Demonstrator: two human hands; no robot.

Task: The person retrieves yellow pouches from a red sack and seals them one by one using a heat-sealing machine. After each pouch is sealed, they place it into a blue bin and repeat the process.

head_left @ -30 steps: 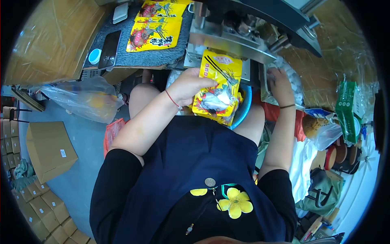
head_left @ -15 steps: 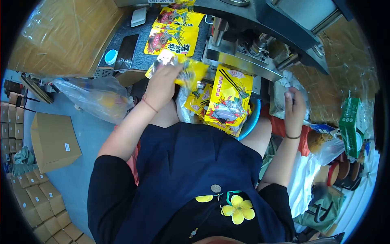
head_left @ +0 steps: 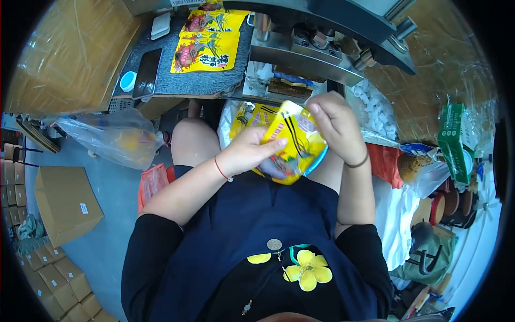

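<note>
A yellow printed pouch [head_left: 296, 137] is held tilted above my lap. My left hand [head_left: 251, 151] grips its left side, thumb lying across the front. At the pouch's upper right corner, my right hand [head_left: 337, 126] has its fingers curled closed; whatever is pinched there is hidden. Below and behind, more yellow pouches [head_left: 244, 119] lie in a container lined with white plastic, its blue rim [head_left: 317, 161] partly showing. To the right of my right hand sits a tray of small white plastic pieces [head_left: 374, 104].
A metal press [head_left: 306, 56] stands in front of me. Left of it, yellow pouches [head_left: 206, 51] lie on the dark worktop [head_left: 166, 70] beside a phone [head_left: 147, 72] and a blue-white cap [head_left: 128, 81]. Cardboard boxes [head_left: 70, 206] are on the floor at left.
My left hand has moved right and down from the worktop edge with a yellow pouch. My right hand has left the white pieces and come to the pouch's corner. The view has shifted.
</note>
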